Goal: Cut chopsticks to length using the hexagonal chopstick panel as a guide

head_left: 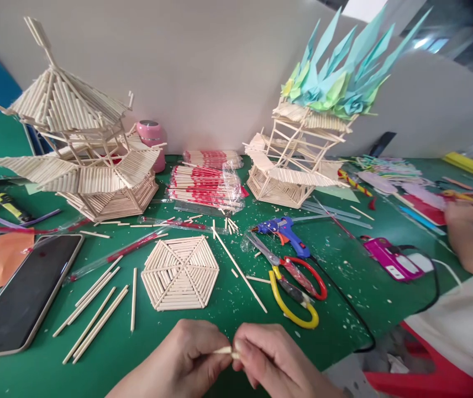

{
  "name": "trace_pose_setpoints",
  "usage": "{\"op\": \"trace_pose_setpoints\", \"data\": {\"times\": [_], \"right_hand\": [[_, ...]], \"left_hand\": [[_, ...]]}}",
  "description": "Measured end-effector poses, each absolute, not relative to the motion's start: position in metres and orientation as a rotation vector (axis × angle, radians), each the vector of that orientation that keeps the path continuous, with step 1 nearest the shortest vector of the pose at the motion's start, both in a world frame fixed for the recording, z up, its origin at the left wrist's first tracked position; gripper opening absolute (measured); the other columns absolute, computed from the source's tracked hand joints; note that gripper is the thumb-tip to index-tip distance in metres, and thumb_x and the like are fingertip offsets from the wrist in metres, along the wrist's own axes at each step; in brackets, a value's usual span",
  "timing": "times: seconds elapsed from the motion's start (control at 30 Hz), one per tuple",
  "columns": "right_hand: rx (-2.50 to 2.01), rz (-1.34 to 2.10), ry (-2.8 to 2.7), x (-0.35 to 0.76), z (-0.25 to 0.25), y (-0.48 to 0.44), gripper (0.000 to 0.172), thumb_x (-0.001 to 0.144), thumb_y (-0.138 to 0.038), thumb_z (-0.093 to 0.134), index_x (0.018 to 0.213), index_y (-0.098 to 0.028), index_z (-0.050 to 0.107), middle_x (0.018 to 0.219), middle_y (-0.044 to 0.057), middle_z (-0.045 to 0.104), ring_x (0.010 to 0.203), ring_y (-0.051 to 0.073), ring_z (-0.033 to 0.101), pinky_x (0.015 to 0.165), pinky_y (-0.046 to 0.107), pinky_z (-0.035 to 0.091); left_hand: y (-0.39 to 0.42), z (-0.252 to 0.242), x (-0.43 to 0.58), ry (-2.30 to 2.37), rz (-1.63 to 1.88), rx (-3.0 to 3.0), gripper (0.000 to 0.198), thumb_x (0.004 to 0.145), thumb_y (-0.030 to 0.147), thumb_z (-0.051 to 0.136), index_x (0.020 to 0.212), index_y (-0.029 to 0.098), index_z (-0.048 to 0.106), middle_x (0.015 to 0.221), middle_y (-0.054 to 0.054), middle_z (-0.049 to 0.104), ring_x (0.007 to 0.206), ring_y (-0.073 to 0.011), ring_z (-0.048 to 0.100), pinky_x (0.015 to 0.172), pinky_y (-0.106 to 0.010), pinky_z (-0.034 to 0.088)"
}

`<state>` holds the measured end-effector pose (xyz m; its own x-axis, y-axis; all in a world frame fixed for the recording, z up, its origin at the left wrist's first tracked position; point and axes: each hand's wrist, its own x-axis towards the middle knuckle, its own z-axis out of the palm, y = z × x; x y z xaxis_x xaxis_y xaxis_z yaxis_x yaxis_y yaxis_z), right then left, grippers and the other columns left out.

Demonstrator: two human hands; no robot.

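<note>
Both hands at the table's near edge, about mid-width. Left hand (189,354): thumb and forefinger pinch a pale stick (221,350). Right hand (272,354): thumb and forefinger pinch its other end; remaining fingers curl in. Stick lies just above the near edge of the green table (112,354), roughly level.

Room: narrow bare strip between the hands and the six-sided panel (183,275), which lies flat. Left of the panel, loose sticks (133,298) slant toward the near edge; beyond them a phone (21,293) fills the near left corner. To the right, scissors (274,258) lie with handles toward the near edge, glue gun (280,226) just behind. Its black cable (344,301) trails to the right-hand edge, crossing the widest open patch, littered with pale scraps. Toward the far edge, two stick houses (303,132) flank red-and-white packs (205,179), leaving little space.

Hard to see: most of the stick, covered by fingers; cannot tell whether it is one piece or two. Both wrists run out of view, as does the phone's left side. Co-worker's arm (468,237) at the right edge, cut off. Far left tools partly out of view.
</note>
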<state>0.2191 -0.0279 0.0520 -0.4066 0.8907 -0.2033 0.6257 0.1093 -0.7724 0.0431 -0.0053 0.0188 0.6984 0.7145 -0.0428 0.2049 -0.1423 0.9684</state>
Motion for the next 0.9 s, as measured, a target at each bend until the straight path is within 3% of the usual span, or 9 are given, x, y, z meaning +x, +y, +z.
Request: {"op": "trace_pose_setpoints", "data": {"times": [0.07,0.17,0.3,0.43,0.57,0.67,0.77,0.9], "right_hand": [[-1.548,1.16,-2.105,0.233,0.052,-0.016,0.038,0.093,-0.038,0.029,0.073,-0.02,0.055,0.065,0.0,0.059,0.06,0.013,0.057,0.054,0.02,0.044],[-1.793,0.807,-1.993,0.271,0.038,0.0,0.022,0.09,-0.034,0.036,0.093,-0.022,0.054,0.084,0.004,0.063,0.074,0.017,0.06,0.065,0.026,0.047],[-2.016,0.32,-1.964,0.323,0.005,0.013,0.03,0.079,-0.031,0.041,0.104,-0.017,0.052,0.108,0.015,0.057,0.094,0.027,0.059,0.071,0.036,0.05],[-2.115,0.424,-1.973,0.343,-0.011,0.021,0.028,0.076,-0.032,0.04,0.097,-0.018,0.053,0.094,0.013,0.064,0.082,0.025,0.064,0.067,0.036,0.052],[-2.121,0.494,-2.031,0.343,-0.008,0.029,0.022,0.077,-0.039,0.042,0.081,-0.022,0.055,0.077,0.007,0.067,0.067,0.024,0.065,0.054,0.031,0.05],[-2.134,0.428,-2.022,0.343,-0.001,0.029,0.027,0.079,-0.044,0.04,0.081,-0.022,0.056,0.079,0.008,0.068,0.065,0.026,0.065,0.05,0.032,0.048],[-2.091,0.473,-1.86,0.341,0.009,0.022,0.033,0.08,-0.048,0.042,0.092,-0.021,0.055,0.089,0.011,0.068,0.072,0.026,0.066,0.055,0.031,0.051],[-1.928,0.992,-1.559,0.324,0.027,0.006,0.042,0.079,-0.052,0.048,0.106,-0.021,0.056,0.109,0.011,0.065,0.099,0.028,0.061,0.078,0.032,0.052]], "left_hand": [[-0.003,0.013,0.043,0.881,0.59,1.588,0.035,0.087,0.034,0.04,0.06,0.016,0.052,0.056,0.003,0.037,0.054,-0.0101,0.035,0.05,-0.022,0.027],[0.001,0.008,0.04,1.068,0.685,1.306,0.037,0.083,0.044,0.045,0.063,0.015,0.055,0.055,0.005,0.033,0.052,-0.0092,0.028,0.046,-0.023,0.021],[0.005,0.006,0.035,1.094,0.785,0.84,0.035,0.076,0.048,0.056,0.068,0.014,0.06,0.049,0.007,0.033,0.046,-0.0067,0.022,0.044,-0.022,0.014],[0.008,0.005,0.035,1.006,0.886,0.595,0.029,0.07,0.042,0.065,0.064,0.014,0.06,0.046,0.007,0.037,0.043,-0.0043,0.024,0.044,-0.021,0.012],[0.009,0.004,0.034,0.945,0.919,0.528,0.025,0.071,0.038,0.067,0.069,0.013,0.063,0.047,0.007,0.04,0.041,-0.0025,0.025,0.043,-0.02,0.011],[0.011,0.005,0.032,0.936,0.933,0.512,0.026,0.069,0.039,0.068,0.072,0.013,0.065,0.047,0.007,0.04,0.041,-0.0023,0.025,0.042,-0.02,0.009],[0.011,0.005,0.031,0.955,0.935,0.544,0.028,0.07,0.041,0.067,0.07,0.013,0.065,0.048,0.006,0.04,0.044,-0.0034,0.026,0.042,-0.019,0.012],[0.008,0.003,0.031,1.053,0.95,0.682,0.029,0.073,0.043,0.063,0.067,0.014,0.064,0.05,0.005,0.039,0.048,-0.0058,0.028,0.044,-0.019,0.019]]}}
